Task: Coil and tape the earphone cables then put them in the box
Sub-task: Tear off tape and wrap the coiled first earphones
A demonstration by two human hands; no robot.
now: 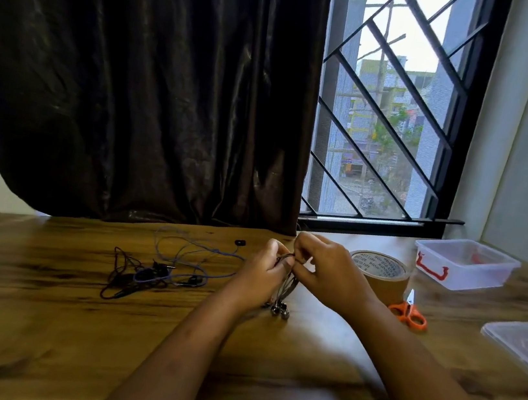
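Dial: centred on the two hands, 12 o'clock pointing away from the person.
Table point(35, 320): wood-grain top; both bare forearms reach in from 6 o'clock.
Earbuds point(280, 312): metal-looking buds hanging from the held coil at 6 o'clock, at or just above the tabletop.
Lid point(527, 345): clear plastic, flat on the table at 4 o'clock, well apart from the hands.
Scissors point(409, 313): orange handles, blades pointing away, at 3 to 4 o'clock, just beside the tape.
Left hand point(262, 277): fingers curled round the coiled earphone cable point(289, 286), thumb pressed on its top.
Right hand point(329, 277): fingertips pinching the top of the same coil, touching the left hand's fingers.
Loose earphones point(157, 273): blue and dark cables tangled on the table at 9 o'clock, uncoiled.
Tape roll point(377, 273): brown, lying flat at 3 o'clock, partly behind the right hand.
Box point(463, 265): clear, open, red latch on its side, at 2 o'clock; something red inside, too blurred to name.
Curtain point(137, 80): dark, at 11 o'clock.
Window point(386, 115): barred, at 1 o'clock.
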